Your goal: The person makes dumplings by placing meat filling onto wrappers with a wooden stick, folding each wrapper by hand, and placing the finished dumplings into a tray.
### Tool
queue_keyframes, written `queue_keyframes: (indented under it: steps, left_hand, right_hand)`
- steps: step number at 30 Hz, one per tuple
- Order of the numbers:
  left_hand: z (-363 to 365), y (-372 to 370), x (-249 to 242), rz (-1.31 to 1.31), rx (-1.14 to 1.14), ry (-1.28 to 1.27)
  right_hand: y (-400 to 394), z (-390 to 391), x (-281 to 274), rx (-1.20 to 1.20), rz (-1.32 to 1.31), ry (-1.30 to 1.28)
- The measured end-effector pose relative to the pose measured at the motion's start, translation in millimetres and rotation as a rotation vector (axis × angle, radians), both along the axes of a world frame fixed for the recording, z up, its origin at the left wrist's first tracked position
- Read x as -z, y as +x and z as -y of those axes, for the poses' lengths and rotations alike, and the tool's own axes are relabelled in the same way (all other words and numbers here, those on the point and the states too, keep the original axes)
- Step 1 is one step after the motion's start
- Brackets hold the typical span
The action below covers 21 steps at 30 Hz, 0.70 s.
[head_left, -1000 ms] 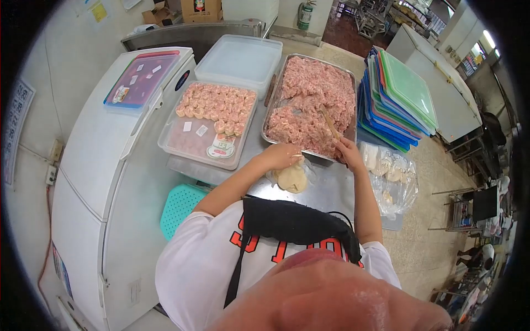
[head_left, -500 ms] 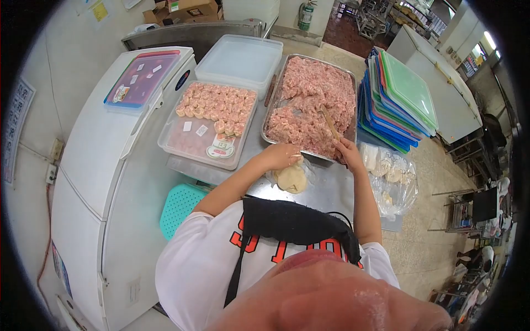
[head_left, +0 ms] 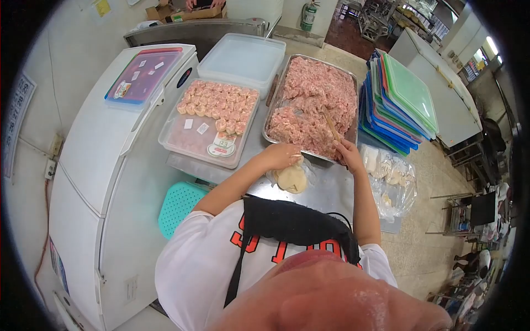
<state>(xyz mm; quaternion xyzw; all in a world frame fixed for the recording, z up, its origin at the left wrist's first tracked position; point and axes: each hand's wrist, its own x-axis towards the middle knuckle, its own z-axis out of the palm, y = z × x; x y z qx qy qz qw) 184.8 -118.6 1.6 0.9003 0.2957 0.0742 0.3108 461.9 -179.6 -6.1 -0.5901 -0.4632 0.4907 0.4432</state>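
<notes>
My right hand point(head_left: 346, 153) is closed round the lower end of a flat wooden stick point(head_left: 331, 126). The stick's other end rests in the pink ground meat point(head_left: 314, 83) filling a metal tray point(head_left: 267, 132). At the tray's near edge my left hand point(head_left: 284, 156) is curled closed, with a pale bit of dough wrapper showing at its fingers. Just below it, a stack of round dough wrappers point(head_left: 291, 180) lies on clear plastic on the steel table. To the left, rows of filled dumplings point(head_left: 218, 105) sit on a lidded plastic box point(head_left: 196, 144).
A stack of coloured lids point(head_left: 408, 91) and bagged wrappers point(head_left: 391, 175) are at the right. Clear containers point(head_left: 240, 58) stand behind the dumplings. A white freezer point(head_left: 118, 143) and turquoise stool point(head_left: 181, 209) are at the left. Another person's hands point(head_left: 204, 4) are by a cardboard box.
Another person's hands have come into view at the cardboard box at the top. The view has shifted slightly. My hands have hardly moved.
</notes>
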Motion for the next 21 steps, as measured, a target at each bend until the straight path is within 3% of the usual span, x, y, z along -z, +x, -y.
queue_keyframes:
  steps: [5,7,21]
  left_hand:
    - [0,0,4,-0.028,0.006,-0.001]
    - [-1,1,15,0.141,-0.005,0.095]
    - [-3,0,14,0.052,0.008,0.065]
  right_hand:
    - [-4,2,-4,0.008,-0.038,0.002]
    - [-4,2,-3,0.006,-0.043,0.007]
    - [-4,1,-3,0.035,0.002,0.004]
